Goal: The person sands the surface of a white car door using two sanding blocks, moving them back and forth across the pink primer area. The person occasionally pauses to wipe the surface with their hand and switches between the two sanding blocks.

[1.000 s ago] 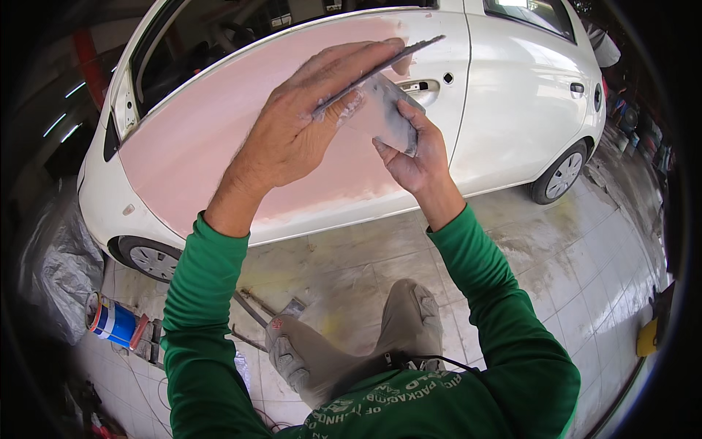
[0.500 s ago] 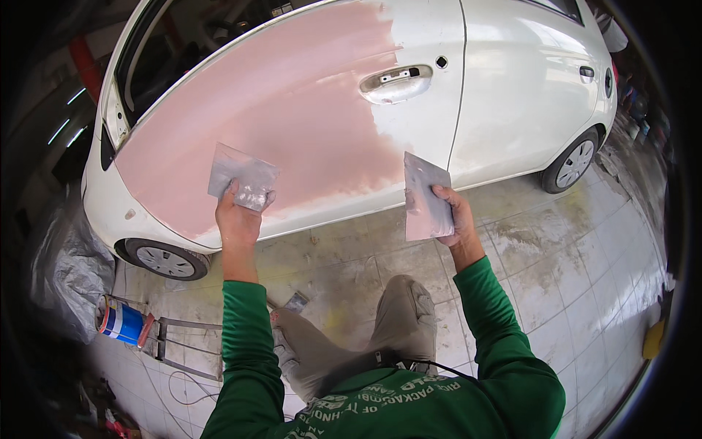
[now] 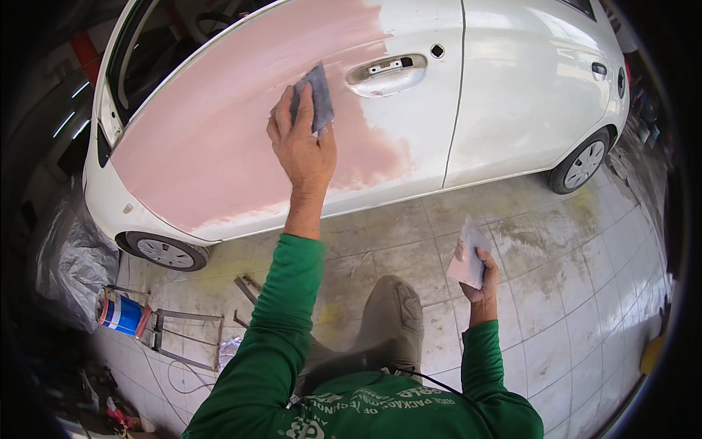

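Crumpled silvery plastic sheet (image 3: 79, 256) at left; blue-and-white bucket (image 3: 126, 314) just beside a metal frame (image 3: 189, 316), on tiled floor (image 3: 545, 304).

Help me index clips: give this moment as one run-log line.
left hand: grips grey plate, at pink-coated door, contact unclear | right hand: holds pale plate, pink-smeared, above tiled floor, apart from white car

I now have the hands well apart, no longer together: since half a second ago the left hand (image 3: 307, 154) has risen with its grey plate (image 3: 320, 102) toward the handle recess (image 3: 387, 76), near the pink patch's (image 3: 212, 146) rear edge; the right hand (image 3: 481, 284) has dropped, its smeared plate (image 3: 468, 256) appearing below the door's bottom edge.
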The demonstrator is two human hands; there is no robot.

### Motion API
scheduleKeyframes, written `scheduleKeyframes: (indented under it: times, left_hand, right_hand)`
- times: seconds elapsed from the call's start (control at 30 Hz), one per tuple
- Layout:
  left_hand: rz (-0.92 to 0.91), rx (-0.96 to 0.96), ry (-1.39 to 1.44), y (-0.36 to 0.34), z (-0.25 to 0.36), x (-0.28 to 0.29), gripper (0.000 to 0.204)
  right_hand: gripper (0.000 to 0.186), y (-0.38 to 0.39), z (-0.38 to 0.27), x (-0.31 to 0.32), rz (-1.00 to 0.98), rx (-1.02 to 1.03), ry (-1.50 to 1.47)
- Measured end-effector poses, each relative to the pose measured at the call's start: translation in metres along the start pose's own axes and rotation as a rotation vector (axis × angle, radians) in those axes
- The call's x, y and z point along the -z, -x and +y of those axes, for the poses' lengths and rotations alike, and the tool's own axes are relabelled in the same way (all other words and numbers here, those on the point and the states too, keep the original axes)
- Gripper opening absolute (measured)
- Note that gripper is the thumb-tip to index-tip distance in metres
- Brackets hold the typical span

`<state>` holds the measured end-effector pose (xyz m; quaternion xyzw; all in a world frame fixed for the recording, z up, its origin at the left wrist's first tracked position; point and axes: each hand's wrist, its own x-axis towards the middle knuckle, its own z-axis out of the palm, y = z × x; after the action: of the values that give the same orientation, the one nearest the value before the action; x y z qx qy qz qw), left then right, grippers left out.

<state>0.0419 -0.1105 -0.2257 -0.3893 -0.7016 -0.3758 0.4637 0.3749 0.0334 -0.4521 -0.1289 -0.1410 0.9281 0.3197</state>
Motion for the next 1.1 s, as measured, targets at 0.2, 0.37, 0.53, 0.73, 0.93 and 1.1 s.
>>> scheduleKeyframes:
  times: [0.2,0.37,0.53,0.73,0.93,1.1]
  left_hand:
    - [-0.184,-0.145,-0.249,-0.019,0.063,-0.062,0.067]
    - [-0.115,-0.096,-0.246,-0.046,0.082,-0.09,0.065]
    - [-0.142,-0.027,-0.291,-0.04,0.09,-0.11,0.061]
    - [-0.422,0.068,-0.185,-0.015,0.104,-0.078,0.061]
    - [-0.517,0.1,0.65,0.064,0.102,0.031,0.053]
    - [-0.91,0.089,0.582,0.147,0.055,0.094,0.056]
  right_hand:
    - [0.052,0.016,0.002,0.018,0.033,0.056,-0.085]
    - [0.051,0.031,-0.003,0.033,0.078,0.047,-0.1]
    - [0.051,0.035,-0.005,0.038,0.093,0.048,-0.087]
    - [0.052,0.026,-0.003,0.029,0.061,0.013,-0.082]
    - [0.05,-0.019,0.014,-0.011,-0.014,-0.056,-0.107]
    - [0.049,-0.071,0.074,-0.064,-0.357,-0.347,-0.323]
